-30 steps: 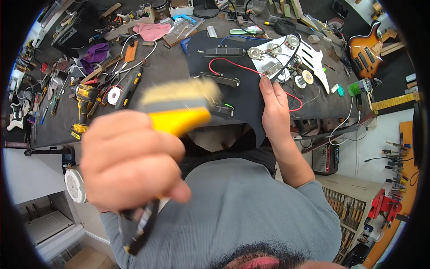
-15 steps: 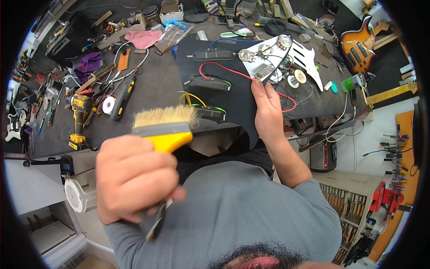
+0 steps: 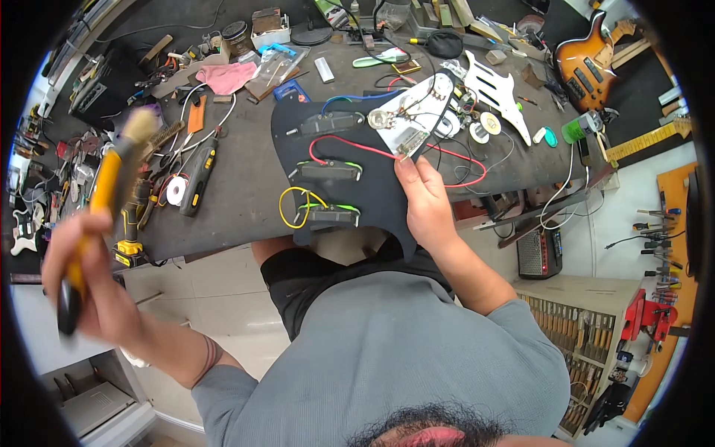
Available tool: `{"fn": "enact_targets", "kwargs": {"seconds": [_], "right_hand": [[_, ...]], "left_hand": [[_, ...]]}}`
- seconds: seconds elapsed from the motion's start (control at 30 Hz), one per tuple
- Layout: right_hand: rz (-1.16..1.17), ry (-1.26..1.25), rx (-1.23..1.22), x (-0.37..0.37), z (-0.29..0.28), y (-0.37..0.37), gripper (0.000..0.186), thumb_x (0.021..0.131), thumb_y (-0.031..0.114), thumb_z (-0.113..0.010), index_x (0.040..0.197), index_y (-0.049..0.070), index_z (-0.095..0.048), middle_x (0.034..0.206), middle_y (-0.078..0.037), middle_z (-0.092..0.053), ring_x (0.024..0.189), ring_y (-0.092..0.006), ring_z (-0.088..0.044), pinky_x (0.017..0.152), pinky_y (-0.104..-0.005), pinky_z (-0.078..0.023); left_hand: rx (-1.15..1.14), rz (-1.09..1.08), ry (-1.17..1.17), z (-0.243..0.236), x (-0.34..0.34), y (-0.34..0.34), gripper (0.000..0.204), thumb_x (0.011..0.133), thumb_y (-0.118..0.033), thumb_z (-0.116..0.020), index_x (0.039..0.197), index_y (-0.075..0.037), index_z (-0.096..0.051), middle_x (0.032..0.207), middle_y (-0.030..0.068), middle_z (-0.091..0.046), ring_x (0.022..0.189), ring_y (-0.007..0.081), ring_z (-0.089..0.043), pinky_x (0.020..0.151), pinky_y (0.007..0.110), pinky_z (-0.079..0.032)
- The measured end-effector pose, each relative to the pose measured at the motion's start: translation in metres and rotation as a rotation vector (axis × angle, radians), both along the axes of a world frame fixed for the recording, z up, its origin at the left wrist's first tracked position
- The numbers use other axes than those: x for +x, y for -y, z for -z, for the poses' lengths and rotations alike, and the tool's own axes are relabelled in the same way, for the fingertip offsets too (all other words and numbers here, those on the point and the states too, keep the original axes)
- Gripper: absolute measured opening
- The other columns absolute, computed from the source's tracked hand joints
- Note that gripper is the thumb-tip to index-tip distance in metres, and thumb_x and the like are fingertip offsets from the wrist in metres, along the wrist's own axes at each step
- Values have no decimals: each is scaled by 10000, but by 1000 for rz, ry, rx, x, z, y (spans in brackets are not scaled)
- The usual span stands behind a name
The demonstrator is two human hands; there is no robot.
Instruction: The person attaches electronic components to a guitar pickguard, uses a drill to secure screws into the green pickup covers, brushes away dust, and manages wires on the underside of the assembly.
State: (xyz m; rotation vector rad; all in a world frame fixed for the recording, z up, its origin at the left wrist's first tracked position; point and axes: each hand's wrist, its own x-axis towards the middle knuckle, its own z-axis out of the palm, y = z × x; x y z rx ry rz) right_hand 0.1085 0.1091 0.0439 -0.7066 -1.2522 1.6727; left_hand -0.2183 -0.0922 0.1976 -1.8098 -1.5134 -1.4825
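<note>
At the left, my left hand (image 3: 89,279) is closed around the yellow handle of a paintbrush (image 3: 112,182). Its pale bristles point up and away, smeared by motion. With my right hand (image 3: 426,201) I pinch the right edge of a black guitar pickguard (image 3: 380,195), which is held with its underside showing over the bench's near edge. Three pickups (image 3: 328,170) sit in it, with red, yellow and blue wires looping off. A shiny shield plate (image 3: 406,112) carrying potentiometers and a switch lies on its upper right part, just beyond my fingertips.
A white pickguard (image 3: 495,97) and a solder spool (image 3: 490,123) lie right of my work. Leftward on the bench (image 3: 242,171) are a cordless drill (image 3: 132,220), a black-and-yellow tool (image 3: 199,177) and a pink cloth (image 3: 226,77). A sunburst guitar (image 3: 585,71) stands at the far right.
My left hand has swung the brush left, away from the pickguard, and turned it bristles-up. The pickguard and my right hand have shifted slightly left and nearer to me.
</note>
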Motion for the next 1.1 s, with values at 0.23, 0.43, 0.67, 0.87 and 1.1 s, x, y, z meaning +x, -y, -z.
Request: {"fn": "enact_targets", "kwargs": {"seconds": [0.23,0.43,0.67,0.87,1.1], "right_hand": [[-88,84,-115,6,38,19,342,1182,346,-518,1132,32,-644,933,89,-523,854,-19,-424,759,-218,-386],[-167,50,-348,-3,54,32,373,1187,358,-499,1229,22,-656,1053,52,-618,927,-25,-524,825,-232,-466],[-263,186,-449,-11,46,31,381,1179,385,-507,1279,38,-629,1134,-7,-682,1031,-68,-631,894,-290,-551],[-333,85,-506,-28,60,36,428,1159,425,-539,1315,33,-613,1279,-89,-705,1160,-177,-689,1011,-386,-569],[-413,31,-539,-40,62,41,467,1158,405,-545,1366,-9,-608,1317,-122,-702,1228,-216,-681,1052,-415,-568]], "left_hand": [[-449,-714,-388,101,-117,-93,392,839,85,-590,1190,-45,-707,1131,138,-716,1112,363,-674,963,452,-524],[-661,-794,-480,188,-167,-106,439,883,53,-567,1299,-55,-660,1310,105,-657,1188,365,-626,1008,473,-516],[-529,-662,-395,160,-106,-90,473,909,62,-551,1360,-46,-646,1370,112,-648,1221,324,-635,1004,431,-508],[-805,-27,733,162,-2,-42,223,1091,-93,-585,1261,14,-681,1088,28,-704,971,95,-623,866,253,-495],[-953,163,1068,174,13,-47,271,1113,-165,-612,1279,34,-693,1055,42,-739,897,94,-659,808,281,-563]]}}
